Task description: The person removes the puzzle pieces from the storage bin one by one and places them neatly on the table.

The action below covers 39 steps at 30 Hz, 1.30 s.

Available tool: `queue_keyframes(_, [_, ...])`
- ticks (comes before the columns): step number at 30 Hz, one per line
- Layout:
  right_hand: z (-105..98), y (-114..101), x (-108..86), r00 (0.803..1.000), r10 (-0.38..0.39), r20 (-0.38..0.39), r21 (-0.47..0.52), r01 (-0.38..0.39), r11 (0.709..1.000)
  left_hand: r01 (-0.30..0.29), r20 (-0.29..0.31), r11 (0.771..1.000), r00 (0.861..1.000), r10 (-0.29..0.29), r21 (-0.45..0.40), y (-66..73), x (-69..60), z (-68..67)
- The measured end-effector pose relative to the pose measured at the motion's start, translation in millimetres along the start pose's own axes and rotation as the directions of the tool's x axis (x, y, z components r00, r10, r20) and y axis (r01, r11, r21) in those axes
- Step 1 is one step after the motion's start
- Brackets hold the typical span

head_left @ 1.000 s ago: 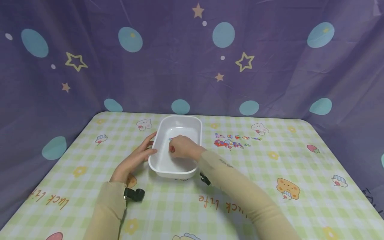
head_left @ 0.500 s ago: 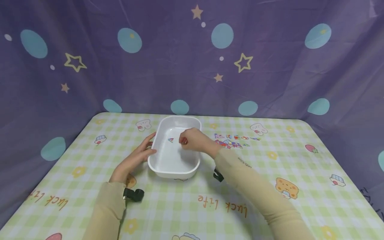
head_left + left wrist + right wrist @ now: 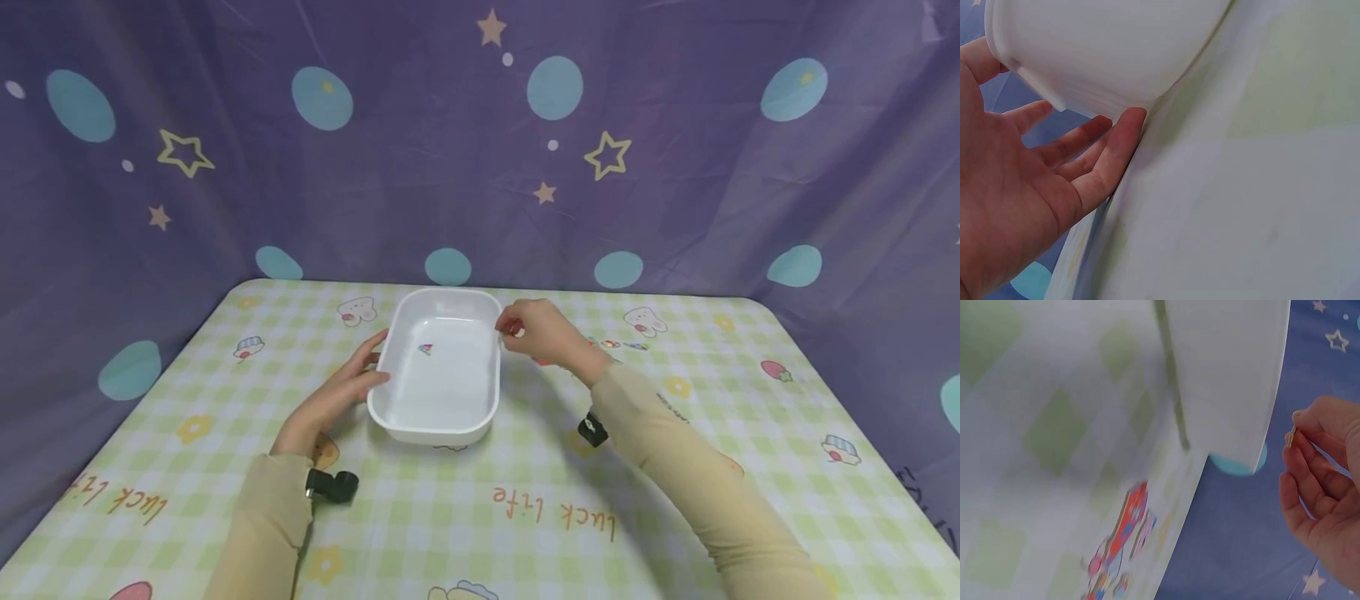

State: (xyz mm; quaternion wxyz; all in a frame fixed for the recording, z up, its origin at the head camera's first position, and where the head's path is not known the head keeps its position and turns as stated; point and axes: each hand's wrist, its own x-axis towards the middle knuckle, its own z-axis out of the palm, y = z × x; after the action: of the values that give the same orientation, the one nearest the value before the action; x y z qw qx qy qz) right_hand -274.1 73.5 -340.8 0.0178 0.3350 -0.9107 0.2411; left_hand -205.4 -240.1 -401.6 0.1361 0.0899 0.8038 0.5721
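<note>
My left hand (image 3: 337, 396) rests against the left side of the white plastic tray (image 3: 433, 435), fingers spread and fairly straight. In the left wrist view, its fingertips touch the tray's outer wall low down, and the thumb lies at the rim. A small colourful puzzle piece (image 3: 425, 349) lies in the tray. Just past the tray's right rim, my right hand (image 3: 543, 333) pinches a thin flat puzzle piece (image 3: 1292, 436) between thumb and fingertips; only its light edge shows.
Several printed puzzle pieces (image 3: 637, 346) lie on the table right of the tray, partly hidden by my right hand. A checked cloth (image 3: 420, 517) covers the table. Behind it hangs a purple curtain (image 3: 450, 200).
My right hand has come up out of the tray and moved right, past the rim, pinching a piece. The piece left in the tray shows fully. My left hand stays put.
</note>
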Motion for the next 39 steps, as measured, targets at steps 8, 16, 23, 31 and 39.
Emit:
queue_keyframes(8, [-10.9,30.6,-20.9,0.997,0.073,-0.028,-0.009,-0.073,0.997,0.005,-0.004,1.000,1.000,-0.005,0.001,-0.4,0.2,0.7])
queue_keyframes(16, [-19.5,59.8,-44.7,0.993,0.108,-0.052,-0.057,-0.111,0.992,0.006,-0.004,1.000,1.000,-0.007,-0.008,-0.6,0.9,0.6])
queue_keyframes(23, [-23.1,87.0,-63.8,0.985,0.162,-0.055,-0.079,-0.166,0.983,0.010,-0.002,1.000,1.000,-0.010,-0.009,0.1,0.7,0.6])
queue_keyframes(31, [-26.3,113.1,-82.6,0.974,0.220,-0.059,-0.105,-0.225,0.969,0.010,-0.003,1.000,1.000,-0.010,-0.007,2.0,0.0,0.9])
queue_keyframes(39, [-25.2,133.2,-96.9,0.966,0.251,-0.065,-0.111,-0.257,0.960,0.014,-0.003,1.000,1.000,-0.014,-0.011,2.3,-0.5,1.0])
